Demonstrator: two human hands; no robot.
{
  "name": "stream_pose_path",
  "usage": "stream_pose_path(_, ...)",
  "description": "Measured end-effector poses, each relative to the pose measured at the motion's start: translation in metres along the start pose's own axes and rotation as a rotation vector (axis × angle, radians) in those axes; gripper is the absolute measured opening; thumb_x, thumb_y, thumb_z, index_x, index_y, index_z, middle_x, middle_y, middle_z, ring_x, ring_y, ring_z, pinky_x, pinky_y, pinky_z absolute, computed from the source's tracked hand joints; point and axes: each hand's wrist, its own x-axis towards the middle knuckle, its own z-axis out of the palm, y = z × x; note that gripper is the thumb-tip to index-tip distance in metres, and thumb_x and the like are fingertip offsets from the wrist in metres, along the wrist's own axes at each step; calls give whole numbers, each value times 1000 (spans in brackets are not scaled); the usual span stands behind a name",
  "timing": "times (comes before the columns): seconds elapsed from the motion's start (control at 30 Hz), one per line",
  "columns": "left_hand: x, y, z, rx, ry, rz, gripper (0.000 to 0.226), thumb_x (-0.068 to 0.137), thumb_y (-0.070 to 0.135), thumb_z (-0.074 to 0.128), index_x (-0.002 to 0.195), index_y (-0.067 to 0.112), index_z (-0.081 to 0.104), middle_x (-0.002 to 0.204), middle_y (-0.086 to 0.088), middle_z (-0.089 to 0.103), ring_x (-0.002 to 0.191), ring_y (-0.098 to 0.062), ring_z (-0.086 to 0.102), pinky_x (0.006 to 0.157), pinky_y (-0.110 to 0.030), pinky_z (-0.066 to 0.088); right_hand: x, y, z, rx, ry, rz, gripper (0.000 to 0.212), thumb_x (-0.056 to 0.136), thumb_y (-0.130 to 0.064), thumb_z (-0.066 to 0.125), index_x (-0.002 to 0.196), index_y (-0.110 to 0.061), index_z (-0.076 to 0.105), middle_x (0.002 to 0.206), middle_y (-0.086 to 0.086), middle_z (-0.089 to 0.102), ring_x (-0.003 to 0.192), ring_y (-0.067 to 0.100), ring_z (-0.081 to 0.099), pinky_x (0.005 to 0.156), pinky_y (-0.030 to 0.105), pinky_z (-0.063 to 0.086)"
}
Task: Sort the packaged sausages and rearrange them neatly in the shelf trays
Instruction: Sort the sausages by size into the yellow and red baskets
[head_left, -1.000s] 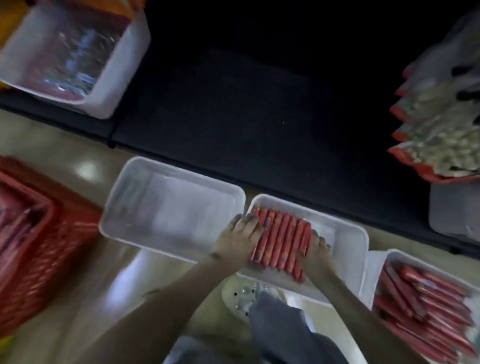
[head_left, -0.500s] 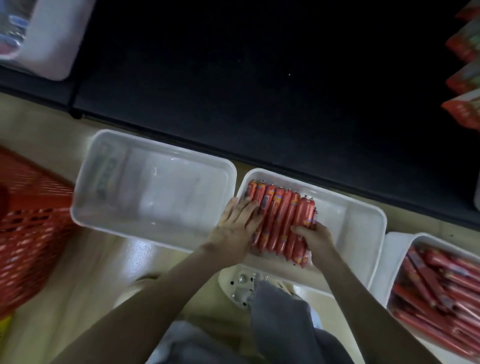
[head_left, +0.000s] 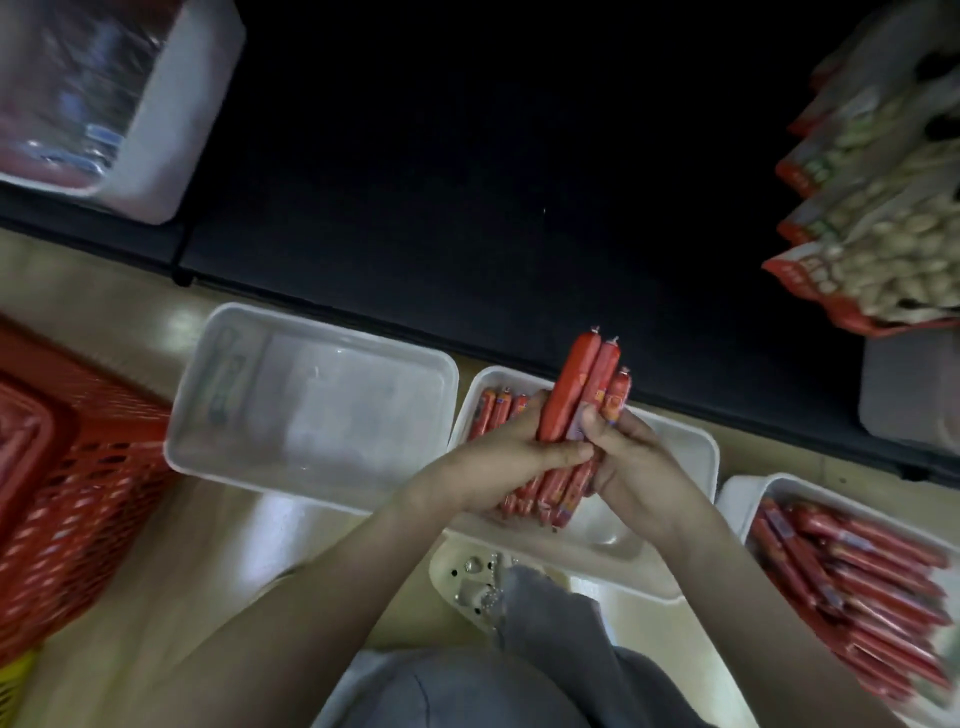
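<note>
**Item:** bundle of red packaged sausages (head_left: 574, 395), raised over the middle white tray (head_left: 693, 452), far ends fanned and uneven.
**Hold:** left hand (head_left: 493, 462) and right hand (head_left: 641, 467) both grip its near half.
**Also in tray:** row of sausages (head_left: 491, 415) at the left side.
**Neighbours:** empty tray (head_left: 311, 410) just left; filled tray (head_left: 737, 491) right.
**Risk:** casings look slick. A loose grip could let the outer sticks slide out onto the floor, or fall crooked across the laid row.

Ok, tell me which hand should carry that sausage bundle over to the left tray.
Probably the left. The left hand grips the sausage bundle on the side nearer the left tray; the right hand grips its far side and would have to cross.
</note>
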Motion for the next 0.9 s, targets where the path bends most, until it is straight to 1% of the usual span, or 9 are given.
stream_pose_path(0.13,-24,19,-5,-61,31,9,40,92,3,59,122,27,46,116,-6,62,112,-26,62,97,-41,50,-11,-16,25,-144,29,-48,31,91,-19,54,117,-5,62,111,11,70,103,20,66,87,29,51)
stream_pose_path(0.23,-53,33,-6,-141,20,12,40,92,1,58,124,23,49,122,-15,62,111,-29,63,92,-37,53,-27,-36,44,-206,-5,-29,38,90,-25,53,121,-3,60,110,11,70,96,19,68,75,24,52)
stream_pose_path(0.33,-86,53,-7,-167,63,71,45,90,-4,57,131,13,46,120,-12,64,105,-21,66,89,-32,54,-43,-66,66,-221,-81,23,40,95,-28,49,122,0,56,108,20,69,95,31,69,71,38,57)
stream_pose_path(0.4,-110,68,-8,-227,72,99,45,91,-7,53,132,10,46,112,-10,68,99,-20,68,84,-30,57,-55,-85,83,-303,-64,-2,35,99,-27,46,120,0,52,91,18,70,84,31,70,67,43,58)
stream_pose_path(0.53,-162,88,-13,-280,165,166,47,92,-1,57,135,10,41,116,-22,66,99,-32,68,80,-34,58,-86,-105,127,-390,-17,-67,14,99,-27,48,103,-13,47,63,2,51,57,18,52,53,32,50)
stream_pose_path(0.63,-210,98,-17,-376,290,263,38,91,-2,56,125,13,46,97,-15,70,79,-27,70,71,-34,59,-107,-112,172,-370,-126,-97,7,98,-8,46,103,-13,45,67,3,50,57,16,46,52,28,44)
stream_pose_path(0.73,-266,97,-26,-464,390,341,26,93,4,56,114,18,50,86,-11,71,74,-26,69,67,-33,58,-126,-109,228,-538,-286,-151,27,93,8,40,113,-8,49,83,6,55,66,12,53,57,24,48)
stream_pose_path(0.8,-304,91,-39,-502,471,381,19,95,7,55,108,19,51,83,-10,71,71,-25,68,64,-33,58,-136,-100,268,-642,-377,-174,31,95,5,45,122,-9,49,89,6,57,71,13,57,60,23,51)
stream_pose_path(0.9,-367,75,-65,-549,609,438,17,95,7,55,106,18,51,87,-14,67,65,-23,67,58,-31,57,-143,-75,332,-775,-496,-182,36,96,-4,50,130,-17,47,87,10,58,60,18,57,50,26,51)
